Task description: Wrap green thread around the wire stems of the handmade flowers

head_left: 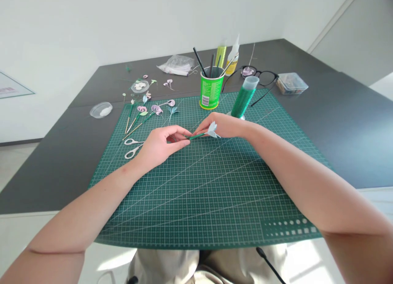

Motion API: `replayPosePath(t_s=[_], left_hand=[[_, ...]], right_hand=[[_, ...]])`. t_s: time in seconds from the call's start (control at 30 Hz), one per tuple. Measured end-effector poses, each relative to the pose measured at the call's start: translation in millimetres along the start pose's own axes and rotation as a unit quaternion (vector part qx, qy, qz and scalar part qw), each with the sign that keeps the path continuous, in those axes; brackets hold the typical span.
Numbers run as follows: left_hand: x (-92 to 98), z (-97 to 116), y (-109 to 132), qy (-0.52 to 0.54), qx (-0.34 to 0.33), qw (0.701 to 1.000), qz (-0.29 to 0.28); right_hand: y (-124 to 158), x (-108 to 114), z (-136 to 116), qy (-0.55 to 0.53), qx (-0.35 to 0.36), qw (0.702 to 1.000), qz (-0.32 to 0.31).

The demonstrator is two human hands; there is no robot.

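Dark counter (337, 124), green mat (199, 194): left hand (161, 145) grip pinches the thin stem (196, 135), right hand (229, 125) grip pinches the paper flower (212, 129). The flower looks featherlight and crushable, so it is best held by the stem.

Both forearms are seen bare along their whole visible length, from the left hand (159, 146) and the right hand (225, 126) back to the lower corners. Light beige trousers (172, 265) of creased cloth are worn and are seen at the bottom edge, between the arms. A thin black cable (270, 263) with a rounded tip is seen across the cloth on the right side.
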State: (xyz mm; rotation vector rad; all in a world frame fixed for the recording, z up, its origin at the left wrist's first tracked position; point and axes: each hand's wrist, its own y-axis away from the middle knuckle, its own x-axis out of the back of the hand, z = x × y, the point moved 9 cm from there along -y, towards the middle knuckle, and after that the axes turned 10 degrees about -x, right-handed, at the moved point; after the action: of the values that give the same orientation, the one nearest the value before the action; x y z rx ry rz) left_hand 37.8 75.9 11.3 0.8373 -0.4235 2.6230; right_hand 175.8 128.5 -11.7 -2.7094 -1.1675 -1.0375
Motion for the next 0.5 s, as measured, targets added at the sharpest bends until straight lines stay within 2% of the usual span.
replayPosePath(t_s=[0.17, 0.3, 0.4, 0.5], left_hand=[[5.9, -9.6, 0.1, 0.041, 0.033, 0.997, 0.048], [1.5, -18.5, 1.1, 0.112, 0.063, 0.99, 0.057], [0.0, -24.4, 1.8, 0.153, 0.082, 0.983, 0.062], [1.5, -28.2, 2.3, 0.183, 0.099, 0.976, 0.07]], right_hand=[[4.6, -7.0, 1.4, -0.01, -0.014, 0.998, -0.06], [8.8, -15.5, -4.2, -0.038, -0.004, 0.993, -0.111], [8.5, -15.4, -4.7, -0.055, -0.006, 0.992, -0.111], [6.6, -9.7, -3.6, -0.059, -0.009, 0.995, -0.081]])
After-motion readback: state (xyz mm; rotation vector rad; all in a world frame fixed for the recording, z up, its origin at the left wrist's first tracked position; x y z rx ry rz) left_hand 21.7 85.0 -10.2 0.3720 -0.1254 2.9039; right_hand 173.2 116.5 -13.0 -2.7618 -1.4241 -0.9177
